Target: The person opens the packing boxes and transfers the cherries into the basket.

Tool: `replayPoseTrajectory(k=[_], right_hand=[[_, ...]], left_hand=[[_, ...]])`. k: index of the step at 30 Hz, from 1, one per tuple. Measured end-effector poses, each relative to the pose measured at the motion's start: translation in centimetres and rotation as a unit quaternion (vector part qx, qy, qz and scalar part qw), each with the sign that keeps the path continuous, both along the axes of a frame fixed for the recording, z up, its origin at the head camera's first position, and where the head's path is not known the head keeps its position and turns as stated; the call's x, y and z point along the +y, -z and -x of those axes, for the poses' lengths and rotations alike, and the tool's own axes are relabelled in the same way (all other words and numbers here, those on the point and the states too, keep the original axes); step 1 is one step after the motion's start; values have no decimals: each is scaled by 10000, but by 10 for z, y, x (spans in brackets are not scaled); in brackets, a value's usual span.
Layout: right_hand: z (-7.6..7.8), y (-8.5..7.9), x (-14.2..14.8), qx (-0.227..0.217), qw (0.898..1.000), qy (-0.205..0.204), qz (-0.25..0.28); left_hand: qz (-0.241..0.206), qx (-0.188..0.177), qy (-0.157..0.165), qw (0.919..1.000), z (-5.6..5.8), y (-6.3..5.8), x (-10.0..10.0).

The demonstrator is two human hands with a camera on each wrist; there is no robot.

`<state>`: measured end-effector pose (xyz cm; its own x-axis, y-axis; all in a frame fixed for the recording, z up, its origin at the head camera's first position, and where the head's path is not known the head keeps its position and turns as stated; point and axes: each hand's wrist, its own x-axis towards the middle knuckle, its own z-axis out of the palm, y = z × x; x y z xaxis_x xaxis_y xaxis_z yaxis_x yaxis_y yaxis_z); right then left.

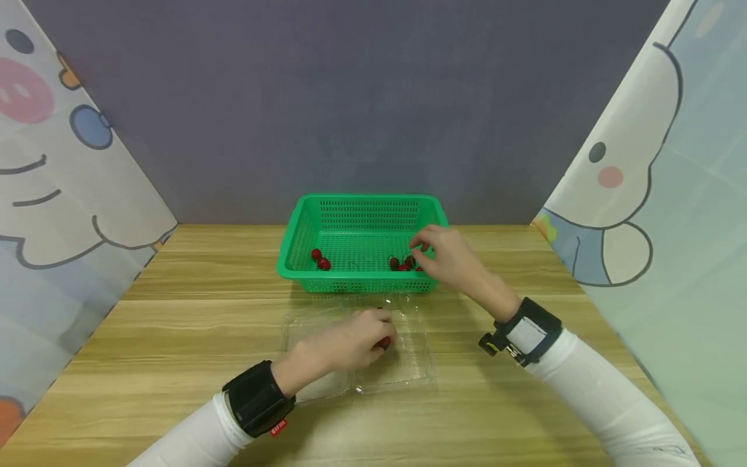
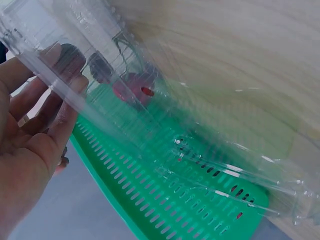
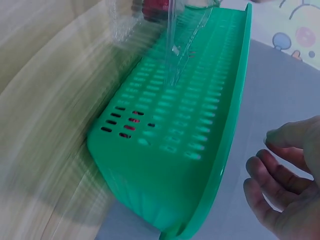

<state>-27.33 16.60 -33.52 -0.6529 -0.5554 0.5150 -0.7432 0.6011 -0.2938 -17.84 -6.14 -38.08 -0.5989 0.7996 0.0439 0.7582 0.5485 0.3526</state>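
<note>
My left hand (image 1: 356, 337) is over a clear plastic clamshell box (image 1: 408, 363) lying open on the table. Its fingertips pinch a dark red cherry (image 2: 70, 61), which shows only partly under the hand in the head view. Through the clear plastic, a red cherry (image 2: 134, 90) with a green stem appears in the left wrist view. At the right side of the green basket (image 1: 362, 282), my right hand (image 1: 449, 256) hovers over several cherries (image 1: 403, 266), its fingers loosely bent and apart, with nothing seen between them. More cherries (image 1: 321, 261) lie at the basket's left.
The basket stands behind the box, near a grey wall (image 1: 362, 110). Panels with cartoon figures flank the wooden table (image 1: 192, 324) on the left and right. Both wrists wear black straps (image 1: 259, 399).
</note>
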Motion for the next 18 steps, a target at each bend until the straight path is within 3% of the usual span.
replayPoseTrajectory(k=[9,18], right_hand=[[-12,3,-5,18,9992,-377,139],[-21,11,-6,-96,9973,-721,-120]], left_hand=[[-234,155,62,9996,2,-8,-6],[-473,712,266,9960,5,-14,-12]])
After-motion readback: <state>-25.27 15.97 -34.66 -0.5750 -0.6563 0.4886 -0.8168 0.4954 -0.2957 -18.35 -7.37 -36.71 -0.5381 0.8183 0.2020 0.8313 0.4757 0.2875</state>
